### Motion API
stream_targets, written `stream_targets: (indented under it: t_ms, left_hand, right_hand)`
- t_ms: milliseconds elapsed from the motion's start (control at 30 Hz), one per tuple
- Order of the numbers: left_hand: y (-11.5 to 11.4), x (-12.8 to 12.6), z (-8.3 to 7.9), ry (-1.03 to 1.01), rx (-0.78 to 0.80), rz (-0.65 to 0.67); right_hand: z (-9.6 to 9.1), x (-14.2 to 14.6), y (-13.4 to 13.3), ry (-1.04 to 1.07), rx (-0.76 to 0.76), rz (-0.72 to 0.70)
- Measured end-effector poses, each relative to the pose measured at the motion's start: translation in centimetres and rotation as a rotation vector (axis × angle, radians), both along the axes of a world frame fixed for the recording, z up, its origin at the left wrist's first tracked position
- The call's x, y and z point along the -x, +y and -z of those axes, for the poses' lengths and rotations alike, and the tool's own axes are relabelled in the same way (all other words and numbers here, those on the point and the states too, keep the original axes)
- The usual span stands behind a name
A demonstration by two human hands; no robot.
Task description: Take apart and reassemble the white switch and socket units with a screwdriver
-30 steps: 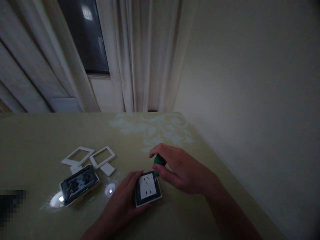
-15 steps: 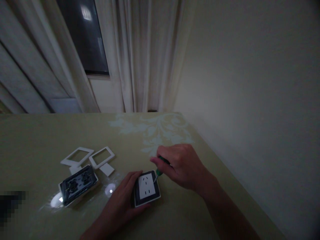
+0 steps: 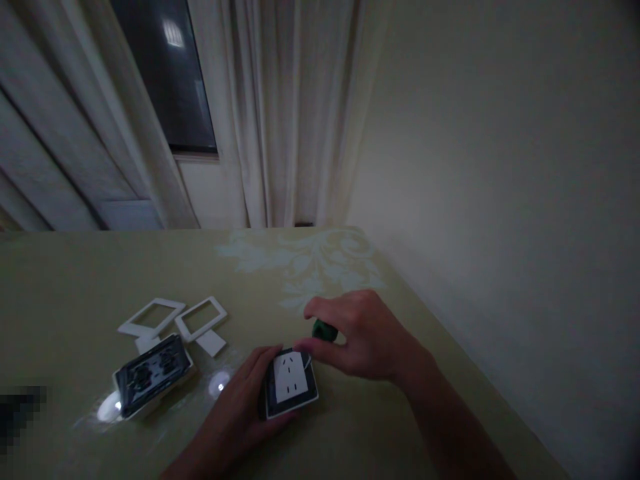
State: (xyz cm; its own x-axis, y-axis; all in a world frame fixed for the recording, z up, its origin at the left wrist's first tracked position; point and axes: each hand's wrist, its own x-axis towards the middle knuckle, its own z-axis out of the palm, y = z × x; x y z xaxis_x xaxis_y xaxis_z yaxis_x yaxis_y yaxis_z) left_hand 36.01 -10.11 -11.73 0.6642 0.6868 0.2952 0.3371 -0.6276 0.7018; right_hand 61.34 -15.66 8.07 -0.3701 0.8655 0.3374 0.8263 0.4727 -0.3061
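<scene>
My left hand (image 3: 247, 393) is closed around the left side of a power socket (image 3: 291, 378), which has a white slotted face inside a dark frame with a pale rim. My right hand (image 3: 360, 337) grips a screwdriver by its green handle (image 3: 325, 331). The short bit of shaft in view meets the right edge of the white face near its upper corner; the thumb partly hides it. Left of my left hand lies a second socket unit (image 3: 154, 375), its dark inner works exposed.
Two white rectangular frames (image 3: 201, 320) lie behind the second unit, with small white plates (image 3: 211, 343) beside them. A green tablecloth (image 3: 260, 280) with a pale floral pattern covers the table. A wall (image 3: 500, 233) runs along the right side, and curtains (image 3: 280, 133) hang beyond the far edge.
The screwdriver handle has tipped more toward me, and my right thumb has come down and left to the socket's edge. My left hand keeps its hold on the socket.
</scene>
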Motion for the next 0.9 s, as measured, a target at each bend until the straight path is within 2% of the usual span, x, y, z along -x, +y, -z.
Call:
stream_targets:
  t_ms: [167,300,433,567,700,833,900]
  left_hand:
    - [0.1,0.1,0.1,0.005,-0.006,0.003]
    - [0.1,0.2,0.3,0.045,0.002,0.009]
    - [0.1,0.2,0.3,0.046,-0.021,-0.003]
    - [-0.1,0.1,0.1,0.045,-0.021,0.000]
    - [-0.2,0.1,0.0,0.057,-0.021,-0.013]
    - [-0.3,0.2,-0.5,0.057,-0.060,-0.008]
    - [-0.3,0.1,-1.0,0.043,-0.084,-0.008]
  right_hand:
    - [0.1,0.1,-0.1,0.060,0.010,-0.049]
    - [0.2,0.2,0.0,0.018,-0.012,0.105]
    - [0.1,0.3,0.1,0.023,-0.020,0.021]
    - [0.1,0.3,0.1,-0.007,-0.036,0.136]
    - [-0.1,0.3,0.0,0.028,-0.035,0.021]
    - [-0.5,0.3,-0.3,-0.022,0.002,0.140]
    - [-0.6,0.4,-0.5,-0.004,0.023,0.045]
